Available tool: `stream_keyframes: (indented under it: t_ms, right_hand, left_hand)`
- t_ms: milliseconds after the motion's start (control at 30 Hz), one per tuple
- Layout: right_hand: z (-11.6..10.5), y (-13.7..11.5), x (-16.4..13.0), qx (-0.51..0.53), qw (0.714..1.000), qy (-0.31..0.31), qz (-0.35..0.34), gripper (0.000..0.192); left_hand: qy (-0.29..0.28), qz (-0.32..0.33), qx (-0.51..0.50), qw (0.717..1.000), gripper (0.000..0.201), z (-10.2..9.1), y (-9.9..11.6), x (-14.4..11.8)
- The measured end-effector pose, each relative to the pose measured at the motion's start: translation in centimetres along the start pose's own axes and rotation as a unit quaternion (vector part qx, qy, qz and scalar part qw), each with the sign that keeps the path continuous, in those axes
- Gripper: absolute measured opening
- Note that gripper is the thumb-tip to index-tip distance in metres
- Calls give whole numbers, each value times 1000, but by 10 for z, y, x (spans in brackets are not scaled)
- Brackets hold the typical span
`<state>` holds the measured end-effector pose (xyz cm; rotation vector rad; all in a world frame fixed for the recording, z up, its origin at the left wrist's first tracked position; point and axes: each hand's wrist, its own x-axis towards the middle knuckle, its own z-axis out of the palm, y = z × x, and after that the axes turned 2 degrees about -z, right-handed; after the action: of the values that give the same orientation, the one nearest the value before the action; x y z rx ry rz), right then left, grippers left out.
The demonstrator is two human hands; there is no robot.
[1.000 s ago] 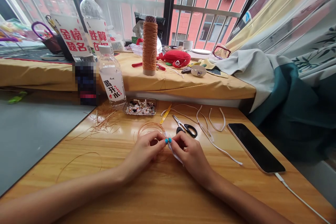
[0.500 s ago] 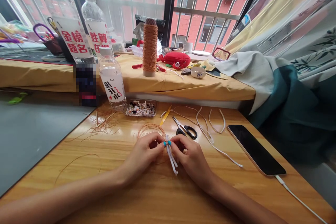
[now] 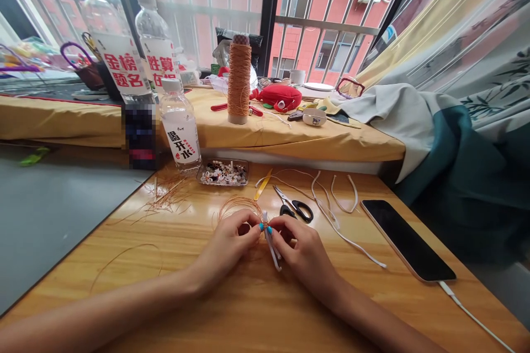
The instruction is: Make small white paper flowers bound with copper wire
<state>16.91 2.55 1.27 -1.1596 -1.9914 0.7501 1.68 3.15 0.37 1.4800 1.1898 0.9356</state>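
Fingertips [image 3: 262,226] of left hand [image 3: 232,242] and right hand [image 3: 302,248] pinched together on folded white strip [image 3: 273,251], at lower centre of frame over wooden table [image 3: 248,309]. Copper wire coil [image 3: 236,207] just behind. Scissors [image 3: 295,207] near, phone [image 3: 408,240] at right. Thread spool [image 3: 239,78] on yellow-draped sill [image 3: 290,135], upper centre; barred window behind

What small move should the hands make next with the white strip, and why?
Probably pull the copper wire snug around the white strip. The left hand and right hand both pinch it at one spot, and its loose ends hang below the fingertips.
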Motion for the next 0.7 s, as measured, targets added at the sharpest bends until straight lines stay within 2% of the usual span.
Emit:
stream_keyframes:
  t_ms: [200,700]
  right_hand:
    - [-1,0,0,-35,999,-6,-30,13]
    - [4,2,-5,-142,986,18,-89,11]
  left_hand:
    - [0,30,30,999,15,-2,-5,0]
    - [-13,58,85,995,13,-2,2,-2]
